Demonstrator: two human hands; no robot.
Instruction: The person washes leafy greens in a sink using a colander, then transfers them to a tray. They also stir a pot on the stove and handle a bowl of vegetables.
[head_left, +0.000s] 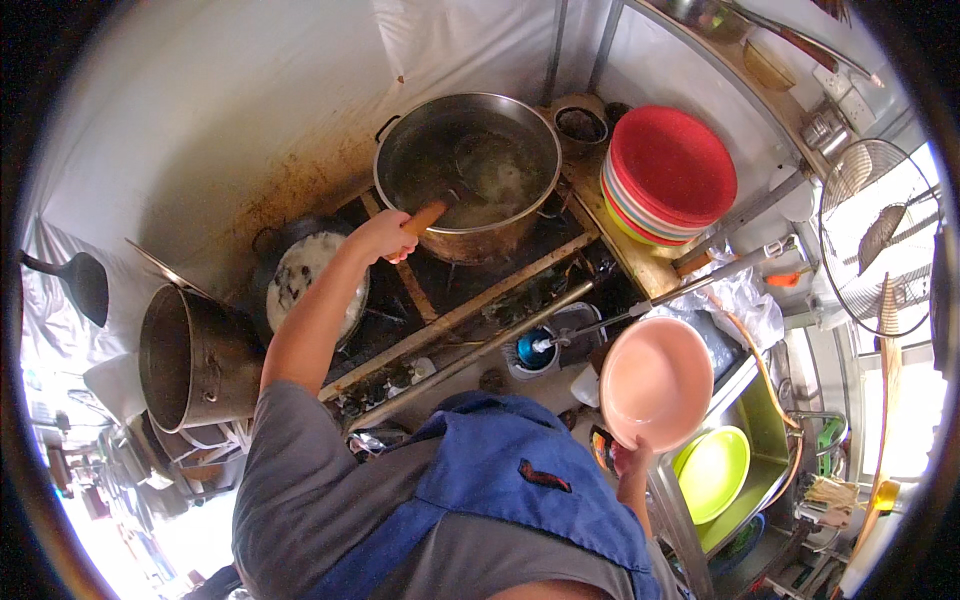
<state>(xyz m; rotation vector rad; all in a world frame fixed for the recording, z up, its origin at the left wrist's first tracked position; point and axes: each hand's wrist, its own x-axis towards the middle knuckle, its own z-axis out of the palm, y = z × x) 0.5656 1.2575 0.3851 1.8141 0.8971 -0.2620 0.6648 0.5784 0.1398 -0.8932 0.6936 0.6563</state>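
Note:
My left hand (386, 236) grips the wooden handle (427, 215) of a utensil whose far end dips into a large metal pot (469, 244). Cloudy liquid (420, 169) fills part of that pot, and a round shape shows under its surface; whether it is a ladle or a strainer I cannot tell. On the other side, my right hand (631, 456) holds a pink plastic basin (656, 382) by its near rim. The basin is tilted with its inside facing me, and nothing shows in it. Most of my right fingers are hidden beneath it.
Left of the pot, a wok (300, 281) holds whitish contents, beside a tipped stockpot (225, 360). Stacked coloured basins (671, 169) stand on a wooden board to the right. A metal rail (480, 352) edges the stove. Green basins (712, 476) lie in the sink (769, 420).

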